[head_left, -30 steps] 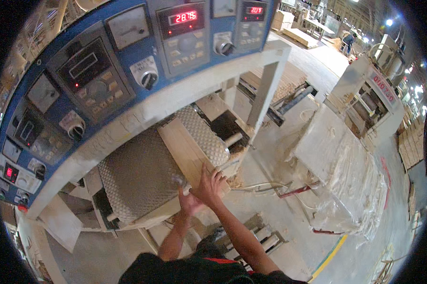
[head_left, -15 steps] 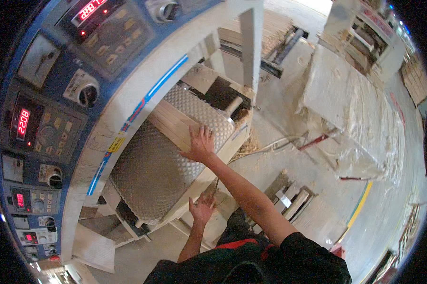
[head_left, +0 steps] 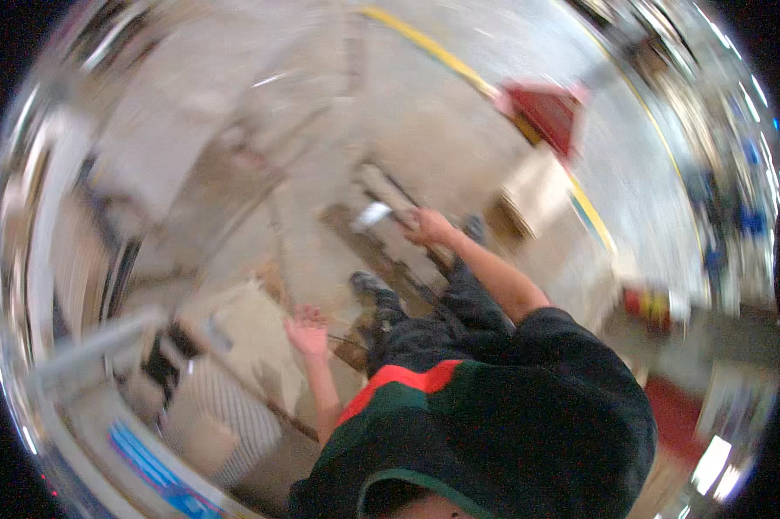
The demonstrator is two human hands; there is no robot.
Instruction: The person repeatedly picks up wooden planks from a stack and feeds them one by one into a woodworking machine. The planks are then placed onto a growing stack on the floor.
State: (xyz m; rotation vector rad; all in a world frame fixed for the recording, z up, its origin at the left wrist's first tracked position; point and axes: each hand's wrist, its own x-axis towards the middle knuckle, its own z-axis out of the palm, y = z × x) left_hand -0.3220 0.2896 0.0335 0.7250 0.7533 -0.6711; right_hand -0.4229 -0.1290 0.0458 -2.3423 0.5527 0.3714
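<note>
The whole picture is smeared by motion. My left hand (head_left: 308, 329) is open, its fingers spread, over the edge of a pale flat machine panel (head_left: 253, 333); nothing shows in it. Farther out to the right, my right hand (head_left: 430, 227) hangs in front of me beside a low dark rail frame (head_left: 390, 246) on the floor, which bears a bright, whitish piece (head_left: 372, 214). Its fingers look loosely parted, though blurred, and I make out no object in them. At the lower left lies the ridged feed bed (head_left: 247, 424), with a pale wooden board (head_left: 207, 443) on it.
A red slanted object (head_left: 546, 117) stands by the yellow floor line (head_left: 433, 54). Near it is a stack of pale boards (head_left: 535, 195). A whitish covered bulk (head_left: 152, 130) fills the upper left. My shoe (head_left: 375, 290) is on the floor between the hands.
My view has swung right, so the machine now sits at lower left. My right hand has come off the board on the ridged bed and moved out over the floor.
</note>
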